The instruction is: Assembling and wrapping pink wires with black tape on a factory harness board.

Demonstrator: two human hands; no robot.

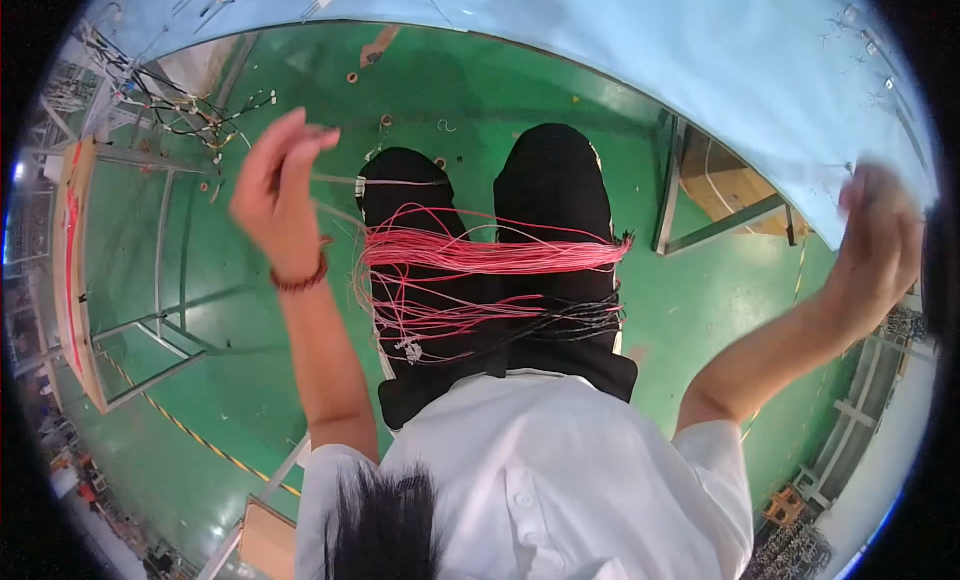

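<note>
Across my thighs lies a bundle of thin red wires point(490, 255), with dark tips at its right end. Nearer my waist is a looser group of red wires point(450, 318) with black ends, and small white connectors point(408, 350) at its left. My left hand point(280, 190) is raised left of my knees, thumb and fingers closed; pale thin wires point(335, 181) run from it toward my left thigh. Out at the far right, my right hand point(875, 240) is closed in a pinch beside the table edge. Whatever its fingertips hold is too small to make out.
A table with a light blue cover point(600, 20) spans the front and right, on metal legs point(672, 185). Black cables with white connectors point(200, 115) hang at the left, above a metal frame point(165, 220) with a wooden board point(75, 270). A cardboard box point(725, 185) sits under the table.
</note>
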